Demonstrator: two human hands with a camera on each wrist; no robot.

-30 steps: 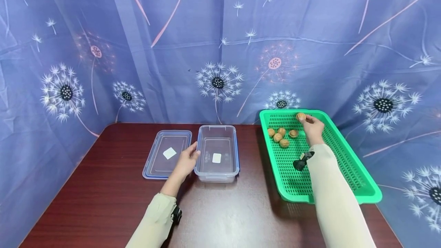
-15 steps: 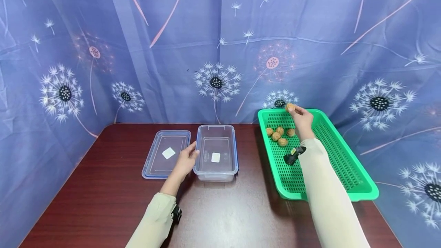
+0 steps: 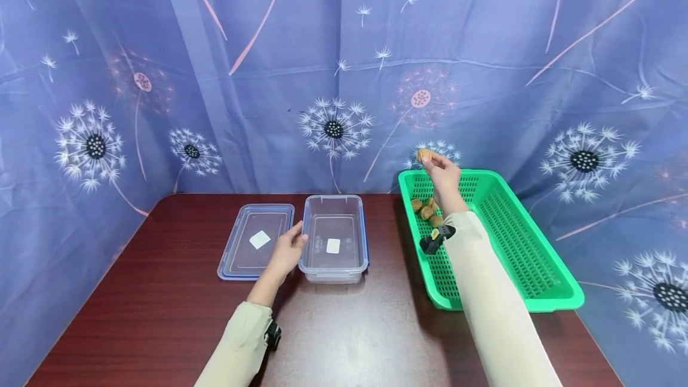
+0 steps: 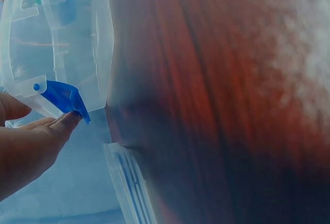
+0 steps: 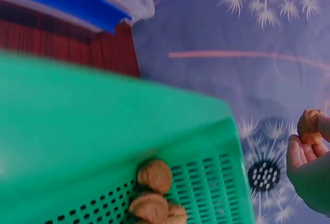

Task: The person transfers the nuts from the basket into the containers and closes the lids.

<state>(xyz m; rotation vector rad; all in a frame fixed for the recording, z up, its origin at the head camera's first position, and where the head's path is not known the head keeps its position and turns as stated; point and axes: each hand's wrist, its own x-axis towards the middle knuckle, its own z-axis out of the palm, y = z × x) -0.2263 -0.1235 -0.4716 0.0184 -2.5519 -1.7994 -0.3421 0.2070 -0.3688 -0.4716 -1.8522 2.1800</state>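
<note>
My right hand pinches a walnut between thumb and fingers, raised over the back left rim of the green basket. In the right wrist view the held walnut is at the right edge. Several other walnuts lie in the basket's back left part, partly hidden by the hand. My left hand rests against the left side of a clear plastic food container. The left wrist view shows its fingers fairly straight, touching the container's blue latch. No walnuts show in the container.
The container's clear lid, with a blue edge and a white sticker, lies left of it on the dark red table. A blue dandelion-print curtain hangs behind the table. Table surface separates container and basket.
My right hand has lifted the walnut from the basket's back and moved it leftward to its back left rim. The left hand has stayed at the container.
</note>
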